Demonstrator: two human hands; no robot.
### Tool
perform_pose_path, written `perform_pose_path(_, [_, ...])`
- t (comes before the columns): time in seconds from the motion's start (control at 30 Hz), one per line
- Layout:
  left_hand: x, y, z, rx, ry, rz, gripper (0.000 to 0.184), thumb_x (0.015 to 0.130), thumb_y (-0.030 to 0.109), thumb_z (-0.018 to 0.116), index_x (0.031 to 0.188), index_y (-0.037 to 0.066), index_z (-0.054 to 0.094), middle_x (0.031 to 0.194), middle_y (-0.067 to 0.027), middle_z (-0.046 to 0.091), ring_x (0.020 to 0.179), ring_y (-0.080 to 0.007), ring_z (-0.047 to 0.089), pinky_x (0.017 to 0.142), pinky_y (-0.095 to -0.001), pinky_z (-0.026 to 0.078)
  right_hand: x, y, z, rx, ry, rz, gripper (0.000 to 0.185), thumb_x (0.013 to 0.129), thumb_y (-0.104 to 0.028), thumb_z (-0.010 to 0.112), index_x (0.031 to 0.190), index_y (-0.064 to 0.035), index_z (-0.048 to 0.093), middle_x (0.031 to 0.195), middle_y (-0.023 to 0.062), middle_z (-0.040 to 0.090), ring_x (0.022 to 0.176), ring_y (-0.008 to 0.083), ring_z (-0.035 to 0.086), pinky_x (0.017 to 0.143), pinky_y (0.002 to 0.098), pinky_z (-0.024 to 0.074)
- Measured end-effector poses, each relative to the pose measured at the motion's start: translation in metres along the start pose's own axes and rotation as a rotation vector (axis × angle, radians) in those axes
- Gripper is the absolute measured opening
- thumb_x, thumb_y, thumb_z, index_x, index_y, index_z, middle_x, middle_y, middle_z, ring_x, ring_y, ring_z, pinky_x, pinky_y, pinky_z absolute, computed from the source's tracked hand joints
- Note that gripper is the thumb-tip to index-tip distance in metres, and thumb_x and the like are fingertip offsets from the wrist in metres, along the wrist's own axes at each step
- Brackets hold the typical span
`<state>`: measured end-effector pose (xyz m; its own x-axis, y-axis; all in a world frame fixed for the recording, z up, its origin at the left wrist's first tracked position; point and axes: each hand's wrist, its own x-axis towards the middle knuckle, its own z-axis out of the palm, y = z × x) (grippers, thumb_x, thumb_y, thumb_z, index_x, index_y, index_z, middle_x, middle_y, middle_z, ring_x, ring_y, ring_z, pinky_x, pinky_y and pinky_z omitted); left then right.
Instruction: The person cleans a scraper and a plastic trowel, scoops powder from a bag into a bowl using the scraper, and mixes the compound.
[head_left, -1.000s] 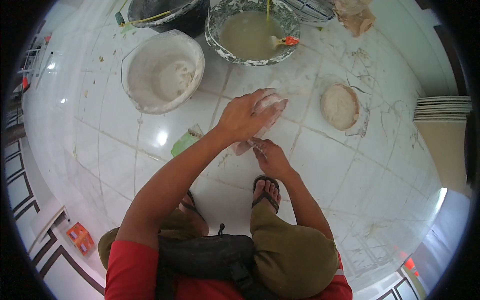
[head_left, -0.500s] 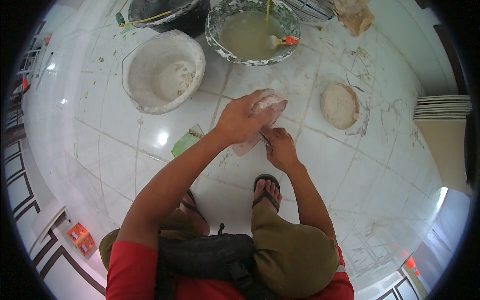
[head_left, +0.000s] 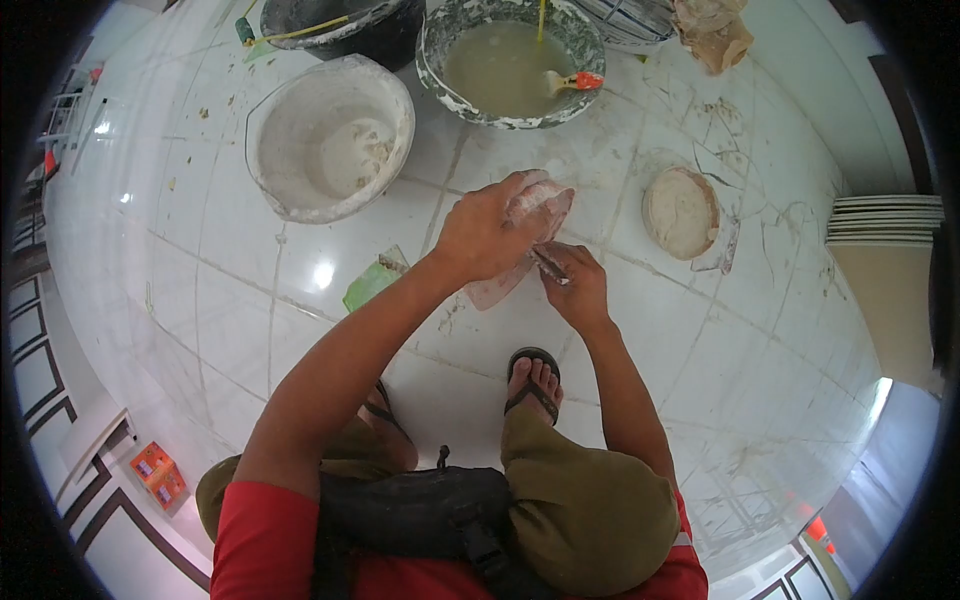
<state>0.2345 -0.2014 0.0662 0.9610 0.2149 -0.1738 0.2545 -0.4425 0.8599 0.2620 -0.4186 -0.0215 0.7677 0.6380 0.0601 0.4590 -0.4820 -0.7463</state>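
My left hand (head_left: 490, 230) is wrapped round a pinkish translucent plastic bag (head_left: 494, 289) with white powdery stuff in its upper part. The bag's lower end hangs below the hand. Just to the right, my right hand (head_left: 577, 286) has its fingers closed on a small thin dark tool (head_left: 549, 265), whose tip is against or close to the bag. Part of the tool is hidden by the fingers, and its kind is too small to tell. Below the hands is the white tiled floor (head_left: 500, 345).
A white-crusted bucket (head_left: 275, 150), a black bucket (head_left: 375, 38) and a basin (head_left: 440, 75) of cloudy water with a brush (head_left: 575, 81) stand ahead. A round container of pale powder (head_left: 681, 213) is at right. Green plastic (head_left: 370, 285) lies left; stacked panels (head_left: 885, 218) are far right.
My right hand has moved up and to the right along the bag, and the dark tool in it shows more. My left hand keeps its hold on the bag.
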Motion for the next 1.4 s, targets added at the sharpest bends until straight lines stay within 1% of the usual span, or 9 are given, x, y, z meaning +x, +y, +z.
perform_pose_path(0.17, [-0.001, -0.001, -0.004, 0.030, -0.018, -0.017, 0.053, 0.096, 0.042, 0.062, 0.137, 0.009, 0.058, 0.113, -0.0227, 0.072, 0.105, -0.0447, 0.068, 0.092, -0.0484, 0.054, 0.009, 0.001, 0.006, -0.061, -0.040, -0.076, 0.051, 0.078, 0.006, 0.066, 0.127, -0.0070, 0.067, 0.124, 0.0153, 0.070, 0.114, 0.0358, 0.065, 0.097, 0.0439, 0.0554])
perform_pose_path(0.53, [-0.014, 0.000, -0.007, -0.143, -0.043, -0.059, 0.043, 0.102, 0.027, 0.061, 0.139, 0.006, 0.059, 0.126, -0.0175, 0.070, 0.114, -0.0269, 0.068, 0.101, -0.0374, 0.050, -0.009, -0.011, 0.024, 0.044, -0.196, 0.072, 0.051, 0.083, 0.006, 0.062, 0.132, -0.0056, 0.064, 0.112, 0.0206, 0.070, 0.108, 0.0393, 0.065, 0.094, 0.0451, 0.0538])
perform_pose_path(0.63, [-0.017, -0.008, -0.003, -0.206, 0.056, -0.068, 0.046, 0.098, 0.034, 0.064, 0.135, 0.007, 0.061, 0.115, -0.0213, 0.072, 0.105, -0.0391, 0.070, 0.093, -0.0414, 0.053, -0.020, -0.011, 0.037, 0.133, -0.171, 0.137, 0.046, 0.087, 0.003, 0.061, 0.132, -0.0048, 0.065, 0.110, 0.0223, 0.069, 0.102, 0.0403, 0.066, 0.091, 0.0446, 0.0543])
perform_pose_path(0.8, [-0.025, -0.009, -0.003, -0.222, 0.099, -0.036, 0.046, 0.099, 0.033, 0.063, 0.135, 0.005, 0.060, 0.115, -0.0219, 0.072, 0.104, -0.0364, 0.071, 0.092, -0.0390, 0.053, -0.029, -0.017, 0.040, 0.224, -0.224, 0.225, 0.038, 0.093, -0.003, 0.061, 0.131, -0.0031, 0.065, 0.105, 0.0236, 0.070, 0.088, 0.0394, 0.069, 0.085, 0.0419, 0.0553])
perform_pose_path(0.9, [-0.028, -0.009, -0.003, -0.233, 0.116, -0.020, 0.045, 0.099, 0.030, 0.063, 0.136, 0.004, 0.060, 0.115, -0.0219, 0.073, 0.104, -0.0331, 0.072, 0.092, -0.0374, 0.053, -0.032, -0.028, 0.038, 0.399, -0.290, 0.404, 0.038, 0.093, -0.007, 0.061, 0.130, 0.0010, 0.064, 0.110, 0.0295, 0.070, 0.103, 0.0427, 0.069, 0.092, 0.0426, 0.0541])
perform_pose_path(1.07, [-0.029, -0.021, 0.001, -0.284, 0.165, 0.014, 0.044, 0.100, 0.026, 0.063, 0.137, 0.003, 0.059, 0.116, -0.0207, 0.073, 0.104, -0.0283, 0.072, 0.093, -0.0360, 0.054, -0.039, -0.044, 0.040, 0.574, -0.345, 0.637, 0.036, 0.099, -0.017, 0.064, 0.130, 0.0016, 0.064, 0.109, 0.0178, 0.074, 0.100, 0.0237, 0.069, 0.092, 0.0365, 0.0524])
perform_pose_path(1.13, [-0.030, -0.019, -0.004, -0.274, 0.085, -0.011, 0.045, 0.104, 0.024, 0.058, 0.144, 0.003, 0.055, 0.129, -0.0195, 0.068, 0.118, -0.0217, 0.064, 0.103, -0.0355, 0.048, -0.035, -0.058, 0.029, 0.639, -0.351, 0.709, 0.048, 0.096, -0.024, 0.071, 0.131, 0.0064, 0.059, 0.113, 0.0172, 0.071, 0.105, 0.0228, 0.066, 0.094, 0.0347, 0.0512])
perform_pose_path(1.2, [-0.030, -0.015, -0.001, -0.254, 0.117, -0.003, 0.045, 0.102, 0.025, 0.060, 0.141, 0.003, 0.057, 0.123, -0.0203, 0.070, 0.111, -0.0260, 0.068, 0.098, -0.0361, 0.051, -0.037, -0.062, 0.029, 0.704, -0.357, 0.779, 0.062, 0.094, -0.032, 0.077, 0.133, 0.0111, 0.054, 0.118, 0.0165, 0.068, 0.109, 0.0220, 0.064, 0.096, 0.0330, 0.0500])
perform_pose_path(1.4, [-0.031, -0.013, -0.002, -0.185, 0.130, 0.039, 0.046, 0.099, 0.026, 0.063, 0.139, 0.004, 0.058, 0.118, -0.0219, 0.072, 0.106, -0.0325, 0.072, 0.093, -0.0376, 0.054, -0.046, -0.078, 0.029, 0.877, -0.192, 1.093, 0.060, 0.091, -0.028, 0.082, 0.131, 0.0098, 0.057, 0.117, 0.0148, 0.068, 0.105, 0.0215, 0.066, 0.095, 0.0367, 0.0530])
